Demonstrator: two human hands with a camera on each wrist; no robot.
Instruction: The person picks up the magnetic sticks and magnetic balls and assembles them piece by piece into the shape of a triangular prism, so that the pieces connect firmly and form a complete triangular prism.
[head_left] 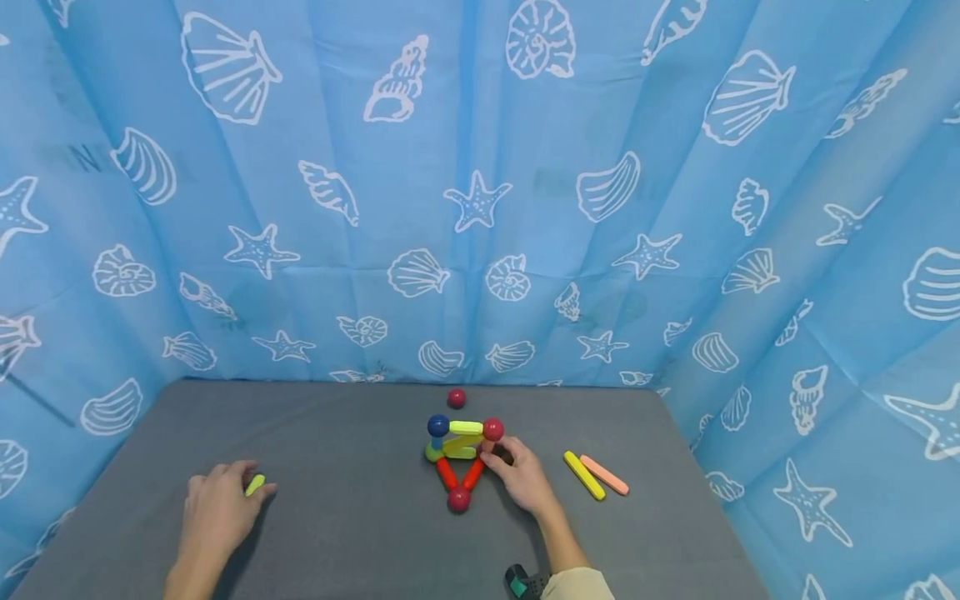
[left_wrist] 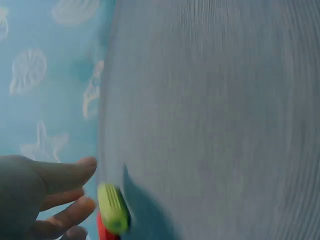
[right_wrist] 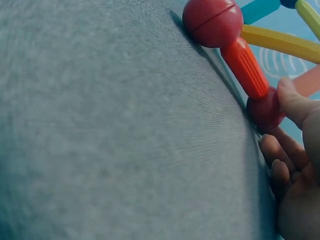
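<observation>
My left hand (head_left: 221, 508) is at the left of the table, thumb and fingers spread beside a yellow-green stick (head_left: 255, 484). In the left wrist view a gap shows between fingertips and stick, and a red piece (left_wrist: 106, 231) pokes out under it. My right hand (head_left: 522, 477) pinches the red ball (right_wrist: 266, 108) at the right base corner of a ball-and-stick frame. Red sticks (head_left: 447, 474) run from the base corners to a red front ball (head_left: 459, 500). A blue ball (head_left: 438, 426) and a red ball (head_left: 492, 429) top the frame, joined by a yellow-green bar (head_left: 466, 427).
Behind the frame lies a loose red ball (head_left: 457, 398). To the right are a yellow stick (head_left: 583, 476) and a pink stick (head_left: 604, 475). A black-and-green object (head_left: 522, 582) is by the right sleeve. A shell-print curtain (head_left: 480, 275) borders the grey table (head_left: 352, 517).
</observation>
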